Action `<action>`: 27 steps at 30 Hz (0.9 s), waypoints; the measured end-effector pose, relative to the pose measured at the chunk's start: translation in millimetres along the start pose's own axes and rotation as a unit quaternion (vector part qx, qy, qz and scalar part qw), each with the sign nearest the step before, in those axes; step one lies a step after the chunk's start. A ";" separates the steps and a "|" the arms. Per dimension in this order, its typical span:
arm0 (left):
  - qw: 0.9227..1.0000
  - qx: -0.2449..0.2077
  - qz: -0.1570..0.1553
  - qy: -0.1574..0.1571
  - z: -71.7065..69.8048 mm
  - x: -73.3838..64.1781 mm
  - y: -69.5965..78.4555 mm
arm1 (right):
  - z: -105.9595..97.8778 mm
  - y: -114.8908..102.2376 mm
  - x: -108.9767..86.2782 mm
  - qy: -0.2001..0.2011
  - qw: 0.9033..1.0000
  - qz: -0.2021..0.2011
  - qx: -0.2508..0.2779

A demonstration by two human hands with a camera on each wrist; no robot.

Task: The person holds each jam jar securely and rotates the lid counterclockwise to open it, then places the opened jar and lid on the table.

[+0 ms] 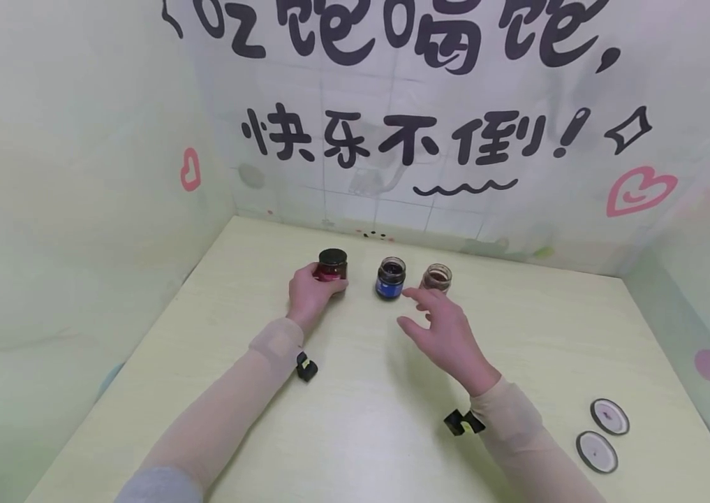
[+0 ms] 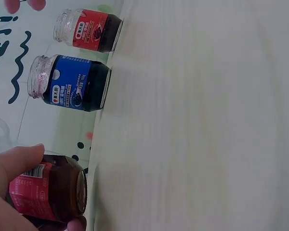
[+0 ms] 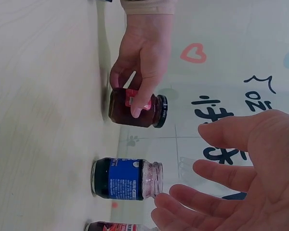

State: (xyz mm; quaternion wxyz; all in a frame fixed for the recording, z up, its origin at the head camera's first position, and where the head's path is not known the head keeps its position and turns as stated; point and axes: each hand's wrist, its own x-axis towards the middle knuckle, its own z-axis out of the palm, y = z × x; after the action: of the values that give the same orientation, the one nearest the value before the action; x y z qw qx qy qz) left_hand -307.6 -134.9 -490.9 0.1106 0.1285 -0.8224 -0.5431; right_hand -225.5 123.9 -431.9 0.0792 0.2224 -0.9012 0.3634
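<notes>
My left hand [image 1: 312, 293] grips a jam jar with a black lid [image 1: 333, 260] and a pinkish-red label, thumb on the near side. In the right wrist view this lidded jar [image 3: 123, 110] is seen held by its body. To its right stands a lidless jar with a blue label [image 1: 389, 281], dark inside. Beside that is another lidless jar [image 1: 438, 276], whose red label [image 2: 90, 30] shows in the left wrist view. My right hand [image 1: 449, 335] hovers in front of these two lidless jars, fingers spread and relaxed, holding nothing.
Two round lids [image 1: 609, 416] lie with their white insides up at the right of the pale wooden table [image 1: 342, 433]. A wall sheet with black lettering [image 1: 386, 136] rises behind the jars, and pale side walls bound the table left and right.
</notes>
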 end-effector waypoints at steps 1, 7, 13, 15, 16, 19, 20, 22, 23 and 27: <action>1.000 -0.003 0.001 -0.001 -0.3 -1.7 0.5 | -0.3 0.2 0.3 -0.001 1.000 0.000 0.001; 0.999 -0.026 0.005 -0.023 -2.7 -12.2 3.6 | -6.2 0.7 3.1 0.001 1.000 0.012 0.011; 0.998 -0.042 0.021 -0.038 -4.6 -25.5 10.7 | -14.0 -0.7 7.3 0.005 1.000 0.015 0.016; 0.998 -0.044 0.027 -0.039 -4.0 -30.1 13.8 | -16.0 -0.9 9.1 0.002 1.000 0.018 0.018; 0.998 -0.043 0.030 -0.039 -3.6 -32.6 15.4 | -17.1 -1.0 9.9 0.001 1.000 0.021 0.021; 0.998 -0.040 0.038 -0.038 -2.1 -38.5 19.0 | -20.4 -1.5 13.6 0.000 0.999 0.025 0.025; 0.998 -0.038 0.041 -0.038 -1.9 -40.7 20.2 | -21.3 -1.2 15.1 0.001 0.999 0.024 0.027; 0.998 -0.034 0.045 -0.036 -1.8 -45.1 22.8 | -22.7 -0.8 18.0 0.004 0.999 0.022 0.030; 0.998 -0.032 0.047 -0.037 -1.9 -47.1 23.8 | -23.1 -0.5 19.7 0.006 0.999 0.020 0.030; 0.997 -0.035 0.054 -0.041 -2.9 -55.7 27.5 | -23.6 0.0 24.6 0.008 0.999 0.018 0.032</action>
State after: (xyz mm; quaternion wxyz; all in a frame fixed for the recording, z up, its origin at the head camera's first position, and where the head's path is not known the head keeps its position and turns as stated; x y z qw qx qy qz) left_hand -256.7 -108.5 -466.8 0.1109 0.0574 -0.8127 -0.5692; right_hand -247.8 131.8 -407.4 0.0730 0.2053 -0.8922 0.3956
